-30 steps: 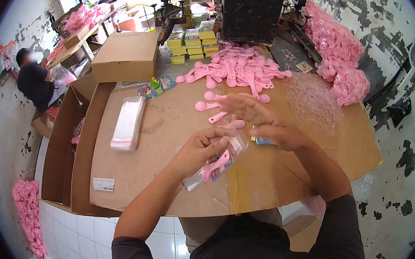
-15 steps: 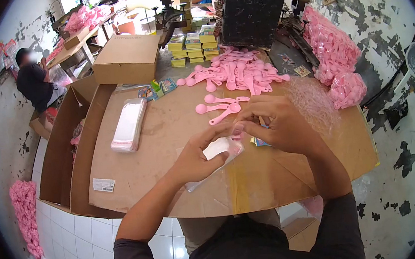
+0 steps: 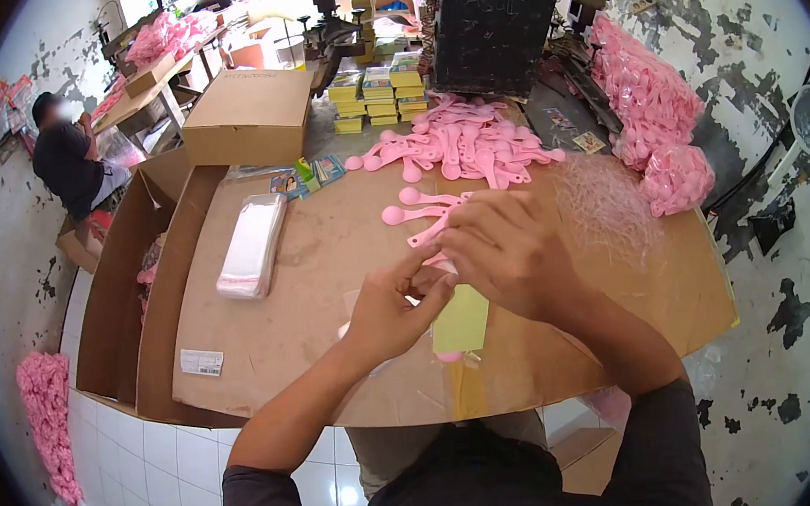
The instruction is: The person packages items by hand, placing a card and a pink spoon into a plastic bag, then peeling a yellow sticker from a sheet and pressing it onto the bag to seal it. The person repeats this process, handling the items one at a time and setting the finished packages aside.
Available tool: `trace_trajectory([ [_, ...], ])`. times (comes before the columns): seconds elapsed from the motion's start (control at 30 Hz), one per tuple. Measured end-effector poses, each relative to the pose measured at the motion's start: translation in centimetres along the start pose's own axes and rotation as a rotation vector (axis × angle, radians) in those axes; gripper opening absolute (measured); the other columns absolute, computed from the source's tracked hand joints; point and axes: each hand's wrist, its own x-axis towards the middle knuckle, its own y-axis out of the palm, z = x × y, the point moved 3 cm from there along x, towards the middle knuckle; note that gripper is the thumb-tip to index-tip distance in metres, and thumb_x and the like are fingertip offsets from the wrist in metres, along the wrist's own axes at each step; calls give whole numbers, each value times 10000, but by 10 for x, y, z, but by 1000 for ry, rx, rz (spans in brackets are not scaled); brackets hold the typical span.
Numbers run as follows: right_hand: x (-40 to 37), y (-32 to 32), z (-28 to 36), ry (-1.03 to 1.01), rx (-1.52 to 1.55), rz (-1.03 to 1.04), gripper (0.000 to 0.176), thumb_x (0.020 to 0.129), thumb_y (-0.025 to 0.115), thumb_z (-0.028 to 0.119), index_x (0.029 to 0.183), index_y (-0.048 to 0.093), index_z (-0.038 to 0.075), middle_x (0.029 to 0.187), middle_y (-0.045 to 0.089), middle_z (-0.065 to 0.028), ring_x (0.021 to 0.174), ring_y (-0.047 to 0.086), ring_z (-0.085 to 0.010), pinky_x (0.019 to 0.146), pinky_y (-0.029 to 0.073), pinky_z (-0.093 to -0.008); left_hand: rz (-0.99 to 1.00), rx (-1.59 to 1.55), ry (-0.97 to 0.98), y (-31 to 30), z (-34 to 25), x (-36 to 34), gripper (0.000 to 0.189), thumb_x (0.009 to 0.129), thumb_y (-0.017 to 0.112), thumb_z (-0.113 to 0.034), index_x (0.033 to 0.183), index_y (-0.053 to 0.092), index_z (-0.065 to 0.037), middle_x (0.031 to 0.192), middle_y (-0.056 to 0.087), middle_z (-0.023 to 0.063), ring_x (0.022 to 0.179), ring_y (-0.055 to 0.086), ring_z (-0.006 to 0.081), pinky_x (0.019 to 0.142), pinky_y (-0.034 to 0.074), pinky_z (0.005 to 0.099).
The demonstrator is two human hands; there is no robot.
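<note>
Meeting at the fingertips, the left hand (image 3: 393, 310) and right hand (image 3: 523, 259) curl by a yellow card (image 3: 460, 322); I cannot tell what either grips. Pink spoons (image 3: 478, 146) lie just beyond them, probably for easy reach. Left of the hands sits an unreadable label (image 3: 202, 361); the black box (image 3: 485, 40) beyond seems chalked "ASUL".

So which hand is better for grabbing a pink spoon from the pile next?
Probably the right hand: it's nearer the pile of pink spoons, while the left hand is farther back. Both look busy, though.
</note>
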Motion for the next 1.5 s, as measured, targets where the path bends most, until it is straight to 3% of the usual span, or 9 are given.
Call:
trace_trajectory([
  [0.27, -15, 33, 4, -195, -241, 67, 241, 737, 688, 190, 904, 691, 16, 921, 630, -79, 960, 616, -246, 861, 470, -382, 55, 313, 49, 4, -3, 1, 434, 974, 665, -67, 1385, 569, 35, 915, 755, 123, 806, 711, 118, 735, 576, 308],
  [0.47, -26, 16, -70, 388, 401, -116, 112, 857, 673, 125, 853, 650, 16, 817, 601, -62, 757, 579, -170, 688, 462, -310, 86, 162, 26, 1, 0, 4, 466, 986, 654, -77, 1431, 545, 8, 983, 769, 125, 779, 705, 112, 719, 561, 315],
  [0.53, -47, -11, -102, 902, 953, 146, 136, 924, 611, 124, 847, 632, 14, 784, 577, -16, 653, 539, -124, 617, 436, -262, 72, 24, -41, -1, 3, 4, 454, 1002, 639, -77, 1440, 546, -1, 1069, 765, 109, 872, 698, 90, 768, 563, 298],
  [0.67, -152, -37, -227, 918, 1304, 42, 186, 941, 608, 94, 1104, 624, 7, 890, 640, -56, 773, 632, -179, 716, 510, -312, 55, -207, -116, -5, 0, 10, 434, 1024, 623, -76, 1444, 541, -5, 1130, 754, 105, 1002, 692, 98, 848, 556, 267],
  [0.87, -208, -40, -225, 835, -518, 194, 437, 900, 578, 32, 1337, 592, 25, 1303, 608, -227, 1264, 553, -368, 1059, 418, -492, 50, -213, -122, -5, 3, 11, 393, 1035, 604, -71, 1415, 560, 21, 1163, 743, 116, 1036, 691, 109, 886, 553, 260],
  [0.93, -175, -33, -185, 586, -314, -23, 359, 913, 627, 52, 1271, 628, 22, 1221, 678, -139, 1109, 655, -301, 970, 505, -413, 34, -214, -132, -1, 9, 10, 379, 1038, 605, -75, 1400, 571, 29, 1182, 738, 115, 1044, 689, 110, 895, 552, 259],
  [1.0, -131, -12, -133, 978, 339, 184, 334, 946, 623, 59, 1278, 634, 30, 1202, 684, -115, 1088, 647, -219, 960, 506, -376, 6, -254, -123, 1, 13, 11, 369, 1037, 614, -82, 1387, 582, 29, 1167, 743, 118, 1041, 691, 112, 890, 554, 260],
  [1.13, -82, 26, -45, 625, 980, 271, 414, 943, 714, 141, 1334, 632, 29, 1102, 703, -61, 915, 646, -128, 786, 511, -284, -25, -206, -96, 5, 14, 9, 356, 1035, 614, -78, 1366, 581, 50, 1095, 759, 141, 996, 709, 144, 869, 576, 298],
  [1.5, -84, 60, -47, 869, 1312, 244, 234, 986, 661, 42, 1206, 678, -35, 1064, 707, -42, 951, 647, -83, 831, 526, -251, 78, -247, -170, 0, 25, 11, 287, 1020, 649, -112, 1268, 666, 30, 1168, 740, 125, 1028, 702, 159, 847, 601, 323],
])
